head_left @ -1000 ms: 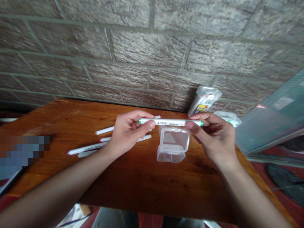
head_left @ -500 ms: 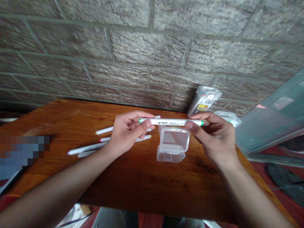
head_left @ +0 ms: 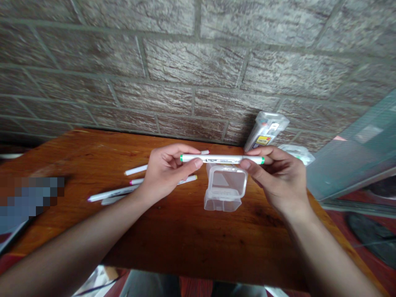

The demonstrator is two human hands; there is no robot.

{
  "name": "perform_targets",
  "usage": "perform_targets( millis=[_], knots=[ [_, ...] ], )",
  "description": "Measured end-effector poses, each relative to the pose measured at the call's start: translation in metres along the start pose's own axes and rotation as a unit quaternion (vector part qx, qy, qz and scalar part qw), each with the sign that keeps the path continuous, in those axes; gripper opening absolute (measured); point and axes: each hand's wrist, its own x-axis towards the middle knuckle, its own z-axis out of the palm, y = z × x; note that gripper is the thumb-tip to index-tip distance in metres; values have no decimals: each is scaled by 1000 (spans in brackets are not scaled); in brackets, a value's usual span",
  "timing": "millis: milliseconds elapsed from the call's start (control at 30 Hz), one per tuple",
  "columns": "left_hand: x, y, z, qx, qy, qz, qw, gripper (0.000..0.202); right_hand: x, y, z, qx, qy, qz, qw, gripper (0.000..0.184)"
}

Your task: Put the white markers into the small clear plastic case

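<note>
the left hand [head_left: 168,173] and the right hand [head_left: 274,177] are holding one white double-ended marker with green tips [head_left: 222,159] level between them. fingers and thumbs of both hands are closed around its two ends, and its bare middle lies above a small clear plastic box [head_left: 224,192] on the brown wooden table [head_left: 192,243].

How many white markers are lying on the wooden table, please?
4. The upper marker and middle marker pass under the left hand; the lower marker and short grey marker lie beside it. Others may be hidden.
</note>
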Motion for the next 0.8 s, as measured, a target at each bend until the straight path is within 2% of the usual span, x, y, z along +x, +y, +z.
perform_targets(
  millis=[267, 567, 800],
  knots=[
    [-1, -6, -3, -29, -7, -2, 1000, 18, -1, 0, -3, 33, -16, 29, 999, 16],
    [0, -3, -1, -20, -3, 2, 1000, 18, 0, 0, 0, -9, -1, -22, 1000, 18],
    [-1, -8, -3, -62, -26, 10, 998, 11, 2, 3, -3, 50, -12, 34, 998, 22]
  ],
)
